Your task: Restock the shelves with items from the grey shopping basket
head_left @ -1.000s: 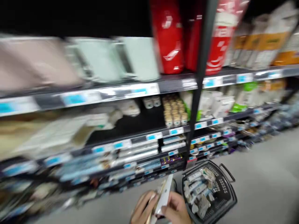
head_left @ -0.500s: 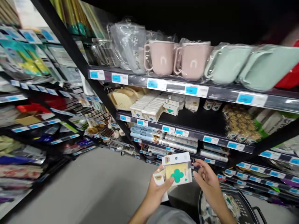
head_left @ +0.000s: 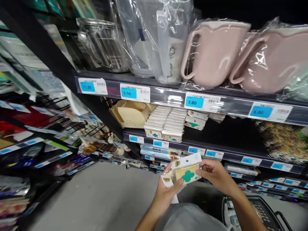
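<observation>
My left hand [head_left: 166, 189] grips several flat packets, its thumb across the front. The top one is a pale yellow hanging packet [head_left: 188, 175] with a white header and a green clover mark. A second packet's white header [head_left: 166, 181] sticks out behind it at the left, partly covered by my fingers. My right hand [head_left: 214, 175] is closed on the right edge of the top packet, thumb in front and fingers bent behind. In front of my hands, a shelf carries stacked small white boxes [head_left: 166, 122] with the same clover mark.
Pink mugs [head_left: 216, 54] in plastic wrap and clear jugs [head_left: 144, 41] line the upper shelf. Beige scoops [head_left: 131, 114] sit left of the boxes. A dark basket [head_left: 264, 208] with packets inside stands at lower right. Grey floor [head_left: 96, 192] lies at lower left.
My right hand has moved in from beside the packets and closed on the top packet's right edge. The view has come nearer the shelves, so mugs and boxes look larger.
</observation>
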Motion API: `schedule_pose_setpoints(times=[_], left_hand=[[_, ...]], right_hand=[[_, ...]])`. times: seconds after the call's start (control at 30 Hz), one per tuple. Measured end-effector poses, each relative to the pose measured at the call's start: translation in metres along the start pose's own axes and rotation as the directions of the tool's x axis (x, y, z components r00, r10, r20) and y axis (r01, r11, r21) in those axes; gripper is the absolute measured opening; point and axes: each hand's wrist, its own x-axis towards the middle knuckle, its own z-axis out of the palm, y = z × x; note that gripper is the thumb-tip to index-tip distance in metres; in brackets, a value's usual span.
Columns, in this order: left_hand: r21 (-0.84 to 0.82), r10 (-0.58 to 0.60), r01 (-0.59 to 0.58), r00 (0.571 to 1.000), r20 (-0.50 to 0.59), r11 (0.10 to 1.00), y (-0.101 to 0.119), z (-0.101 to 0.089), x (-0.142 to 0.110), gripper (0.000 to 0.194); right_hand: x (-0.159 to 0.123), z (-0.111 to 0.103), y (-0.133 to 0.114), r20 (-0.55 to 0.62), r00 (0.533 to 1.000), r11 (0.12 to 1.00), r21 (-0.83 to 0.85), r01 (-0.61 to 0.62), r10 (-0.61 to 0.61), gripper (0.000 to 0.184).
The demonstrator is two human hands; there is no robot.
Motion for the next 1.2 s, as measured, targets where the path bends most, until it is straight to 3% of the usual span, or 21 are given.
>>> schedule_pose_setpoints(times=[0.1,0.2,0.3,0.47,0.67,0.87,1.03,1.2], left_hand=[[0.010,0.074,-0.075,0.995,0.070,0.997,0.017,-0.007,0.015,0.084],[-0.039,0.082,-0.078,0.990,0.111,0.996,0.027,-0.014,0.022,0.086],[-0.090,-0.011,0.025,0.988,0.153,0.996,0.032,-0.019,0.026,0.083],[-0.154,-0.126,0.152,0.978,0.166,0.976,0.034,-0.023,0.027,0.094],[-0.187,-0.103,0.127,0.986,0.130,0.974,0.039,-0.027,0.029,0.092],[-0.135,-0.087,0.103,0.989,0.119,0.986,0.041,-0.029,0.034,0.086],[-0.094,-0.131,0.147,0.979,0.160,0.985,0.039,-0.026,0.037,0.096],[-0.100,-0.142,0.168,0.964,0.225,0.981,0.034,-0.022,0.037,0.092]], right_hand=[[0.017,-0.007,-0.009,-0.225,0.974,0.998,0.036,0.047,-0.038,0.050],[0.034,-0.025,-0.015,-0.500,0.863,0.996,0.011,0.085,-0.068,0.052],[0.055,-0.042,-0.016,-0.637,0.768,0.997,-0.035,0.064,-0.072,0.056],[0.093,-0.054,-0.002,-0.636,0.763,0.993,-0.096,0.070,-0.115,0.052],[0.123,-0.054,0.010,-0.598,0.780,0.966,-0.257,0.029,-0.182,0.041],[0.131,-0.056,0.002,-0.655,0.696,0.892,-0.450,-0.047,-0.294,0.047],[0.136,-0.058,0.000,-0.643,0.703,0.859,-0.503,-0.090,-0.303,0.056],[0.129,-0.058,-0.002,-0.623,0.719,0.850,-0.520,-0.086,-0.308,0.056]])
